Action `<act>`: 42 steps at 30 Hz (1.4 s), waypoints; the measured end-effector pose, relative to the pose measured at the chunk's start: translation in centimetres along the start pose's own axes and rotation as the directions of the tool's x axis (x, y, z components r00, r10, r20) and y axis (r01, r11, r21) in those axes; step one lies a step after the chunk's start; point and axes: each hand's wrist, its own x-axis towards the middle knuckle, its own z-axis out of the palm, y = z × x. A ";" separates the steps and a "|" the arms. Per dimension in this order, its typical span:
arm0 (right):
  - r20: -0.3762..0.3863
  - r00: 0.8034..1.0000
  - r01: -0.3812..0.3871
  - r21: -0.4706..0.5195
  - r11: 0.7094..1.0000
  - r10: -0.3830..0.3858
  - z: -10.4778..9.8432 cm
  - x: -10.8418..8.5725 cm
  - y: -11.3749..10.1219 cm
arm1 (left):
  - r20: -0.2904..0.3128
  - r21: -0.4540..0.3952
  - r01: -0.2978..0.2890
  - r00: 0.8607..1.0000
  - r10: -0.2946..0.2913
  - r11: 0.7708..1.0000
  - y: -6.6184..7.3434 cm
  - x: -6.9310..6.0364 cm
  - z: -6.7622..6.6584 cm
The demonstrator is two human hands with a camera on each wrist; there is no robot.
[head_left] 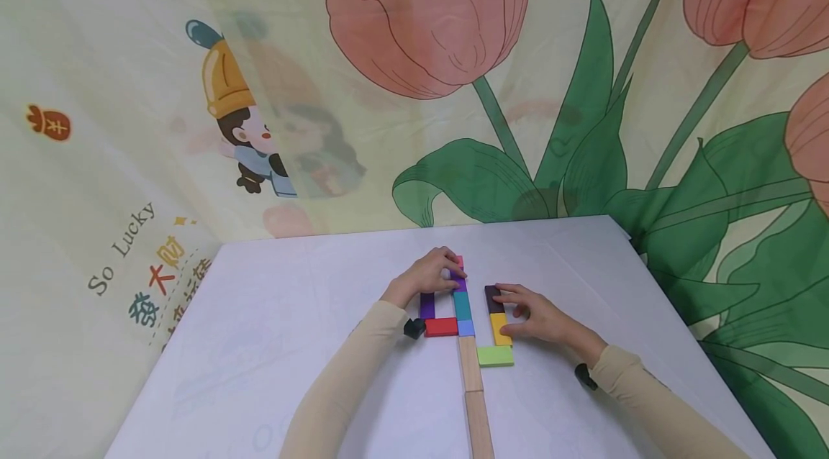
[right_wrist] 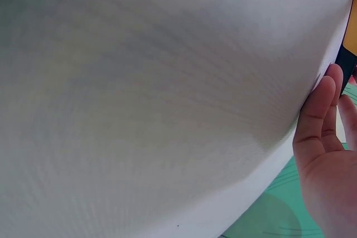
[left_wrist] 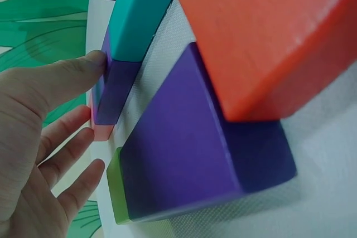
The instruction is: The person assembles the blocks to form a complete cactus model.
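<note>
A column of small blocks runs away from the person in the head view: wooden planks [head_left: 470, 364], then a blue block [head_left: 466, 328], a teal block [head_left: 462, 305], a purple block [head_left: 460, 285] and a pink block [head_left: 460, 260]. My left hand [head_left: 432, 273] reaches to the column's far end; its thumb [left_wrist: 83, 71] touches the purple block, with the other fingers beside the pink block. My right hand [head_left: 534, 311] is at a second row, its fingers by a black block [head_left: 493, 298] and its thumb by a yellow block [head_left: 500, 329]. Its fingers are fairly straight.
Left of the column a red block [head_left: 442, 327] touches it, with a dark purple block [head_left: 427, 306] behind. A light green block [head_left: 495, 356] lies between the planks and the yellow block. The white table [head_left: 259, 344] ends at a flower-printed curtain [head_left: 453, 178].
</note>
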 end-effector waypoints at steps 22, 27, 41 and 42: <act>-0.005 1.000 0.006 -0.002 1.000 -0.006 0.0 0.0 -0.1 | -0.016 0.088 0.023 1.000 -0.022 0.996 0.0 0.3 -0.1; -0.006 1.000 0.001 -0.002 1.000 -0.001 0.0 0.0 -0.1 | -0.019 0.086 0.036 0.999 -0.035 0.996 0.0 0.2 -0.1; -0.001 1.000 0.004 0.002 1.000 -0.004 0.1 0.0 0.2 | -0.023 0.123 0.049 0.999 -0.047 0.991 0.2 0.1 0.0; 0.000 1.000 0.004 0.000 1.000 -0.004 0.1 0.0 0.2 | -0.023 0.120 0.052 0.999 -0.050 0.991 0.2 0.1 0.0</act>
